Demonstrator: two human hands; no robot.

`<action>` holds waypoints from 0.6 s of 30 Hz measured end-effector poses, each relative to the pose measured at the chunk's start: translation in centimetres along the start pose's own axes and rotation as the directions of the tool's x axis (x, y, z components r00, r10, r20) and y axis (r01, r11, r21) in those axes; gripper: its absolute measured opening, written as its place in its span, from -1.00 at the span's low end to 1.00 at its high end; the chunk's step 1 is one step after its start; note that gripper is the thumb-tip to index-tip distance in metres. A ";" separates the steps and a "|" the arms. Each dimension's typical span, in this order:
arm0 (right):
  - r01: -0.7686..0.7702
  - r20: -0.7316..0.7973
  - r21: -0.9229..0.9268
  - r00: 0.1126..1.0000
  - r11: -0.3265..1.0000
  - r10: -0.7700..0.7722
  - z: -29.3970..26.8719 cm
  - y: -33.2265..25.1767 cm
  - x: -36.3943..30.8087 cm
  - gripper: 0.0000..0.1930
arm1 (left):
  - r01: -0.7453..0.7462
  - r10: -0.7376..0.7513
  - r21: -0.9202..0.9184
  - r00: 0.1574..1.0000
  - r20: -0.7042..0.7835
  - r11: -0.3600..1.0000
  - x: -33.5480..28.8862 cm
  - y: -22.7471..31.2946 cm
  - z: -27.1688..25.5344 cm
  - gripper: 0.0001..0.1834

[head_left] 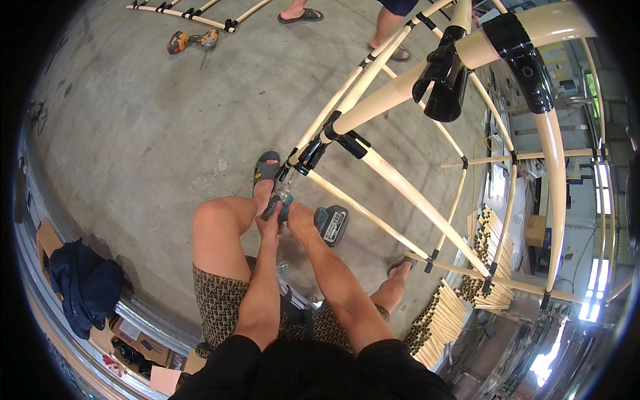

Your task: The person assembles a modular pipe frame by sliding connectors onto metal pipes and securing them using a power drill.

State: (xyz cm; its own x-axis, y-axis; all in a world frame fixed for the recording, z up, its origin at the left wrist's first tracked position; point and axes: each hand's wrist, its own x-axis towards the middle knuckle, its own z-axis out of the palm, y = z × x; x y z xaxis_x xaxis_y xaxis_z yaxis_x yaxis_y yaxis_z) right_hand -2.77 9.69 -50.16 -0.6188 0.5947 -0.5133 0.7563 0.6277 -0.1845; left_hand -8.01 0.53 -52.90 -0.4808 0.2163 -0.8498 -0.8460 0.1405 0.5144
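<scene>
My right hand [301, 219] is wrapped round the handle of a teal and black cordless power driver [285, 199], whose battery shows just right of that hand. Its front part is steadied by my left hand [272, 220], with the fingers closed on it. The tool's nose points at a black pipe joint [310, 157] low on a frame of cream-coloured pipes [393, 183]. Whether the bit touches a screw there is too small to tell. Higher up, a black half-round clamp piece [445, 83] sits on a thick pipe close to the camera.
Another cordless driver, orange and black [193, 43], lies on the concrete floor. Beyond the frame stands another person's sandalled foot [303, 15]. Bundled cut pipes [437, 320] lie at the right. Dark blue cloth [83, 287] and open cardboard boxes [137, 343] are at the left.
</scene>
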 end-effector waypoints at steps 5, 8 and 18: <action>0.031 0.060 -0.080 0.998 0.996 -0.026 -0.8 -0.2 0.4 -0.59 | -0.012 0.015 -0.029 0.994 0.106 0.999 2.4 -1.5 -0.4 -0.07; 0.080 0.162 -0.244 0.986 0.966 -0.041 -2.1 -2.0 -0.1 -0.52 | -0.045 0.049 -0.144 0.999 0.018 0.989 1.4 -2.0 0.4 0.00; 0.169 0.258 -0.110 0.956 0.979 -0.136 0.9 -4.1 -4.4 -0.58 | 0.055 -0.073 -0.094 0.977 -0.202 0.994 5.6 -11.0 -4.2 0.00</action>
State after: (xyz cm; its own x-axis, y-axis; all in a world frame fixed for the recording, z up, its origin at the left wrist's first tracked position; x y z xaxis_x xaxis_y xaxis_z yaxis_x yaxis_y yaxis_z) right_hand -2.93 4.02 -47.87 -0.6399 0.3536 -0.6822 0.6129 0.7704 -0.1756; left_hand -2.38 -3.91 -63.80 -0.4541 0.0054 -0.8909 -0.8892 0.0603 0.4536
